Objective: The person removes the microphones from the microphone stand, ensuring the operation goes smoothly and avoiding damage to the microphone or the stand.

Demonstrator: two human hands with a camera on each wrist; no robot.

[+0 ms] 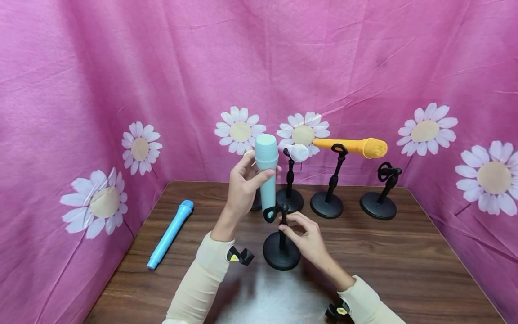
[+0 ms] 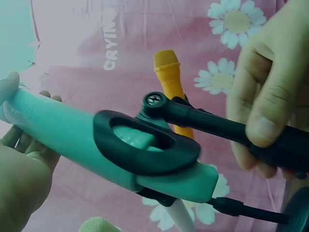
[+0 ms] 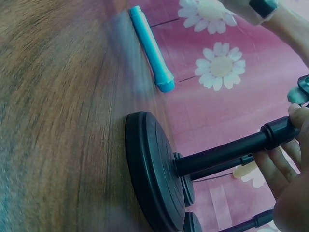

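My left hand (image 1: 240,186) holds a teal microphone (image 1: 266,155) around its upper body, head end up. The lower end of the microphone sits within the ring clip (image 2: 186,157) of a black tabletop stand (image 1: 282,254), and its tail pokes out past the ring in the left wrist view. With thumb and fingers, my right hand (image 1: 305,236) grips the stand's pole (image 3: 222,153) just below the clip. The stand's round base (image 3: 149,169) is low over the wooden table, upright in the head view.
Behind stand a white microphone (image 1: 298,152) and a yellow microphone (image 1: 356,146) on black stands. A further stand (image 1: 378,205) with its ring clip is at the back right. Another base (image 1: 256,202) is partly hidden behind my left hand. On the left lies a blue microphone (image 1: 170,235).
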